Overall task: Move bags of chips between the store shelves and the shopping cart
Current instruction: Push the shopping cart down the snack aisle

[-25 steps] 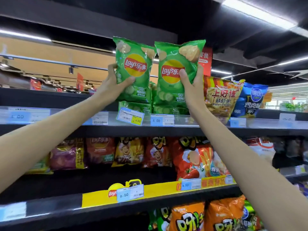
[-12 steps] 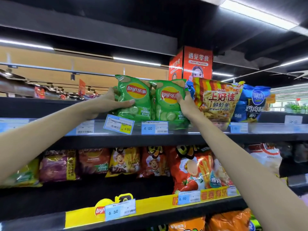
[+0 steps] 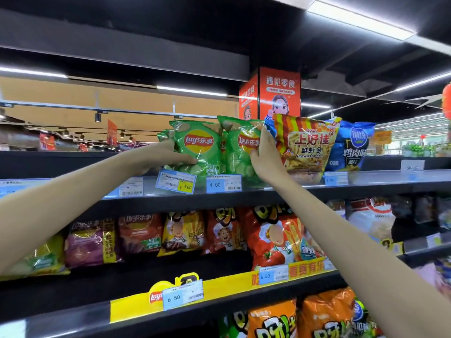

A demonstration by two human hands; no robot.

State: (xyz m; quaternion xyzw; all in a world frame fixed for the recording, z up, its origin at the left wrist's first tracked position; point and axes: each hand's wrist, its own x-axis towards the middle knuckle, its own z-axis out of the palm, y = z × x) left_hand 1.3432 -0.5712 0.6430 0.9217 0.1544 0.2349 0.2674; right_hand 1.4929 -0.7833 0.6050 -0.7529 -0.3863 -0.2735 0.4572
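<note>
Both green bags have come down since a second ago, from held high above the top shelf (image 3: 366, 184) to standing on it, bottoms behind the price-tag rail. On the left, the left hand (image 3: 161, 156) clasps the left green Lay's bag (image 3: 199, 147), thumb across its lower front and the other fingers hidden behind it, apparently pushing it upright against another green bag at the back. Just beside it, touching at the edges, stands the right green Lay's bag (image 3: 240, 147); the right hand (image 3: 264, 157) grips its right edge, fingers (image 3: 262, 136) pressed together and wrapped over the side (likely to keep it clear of its neighbour). That neighbour, the striped prawn cracker bag (image 3: 305, 145), leans close against the hand. The bags look seated; release seems the next step. No cart is visible.
</note>
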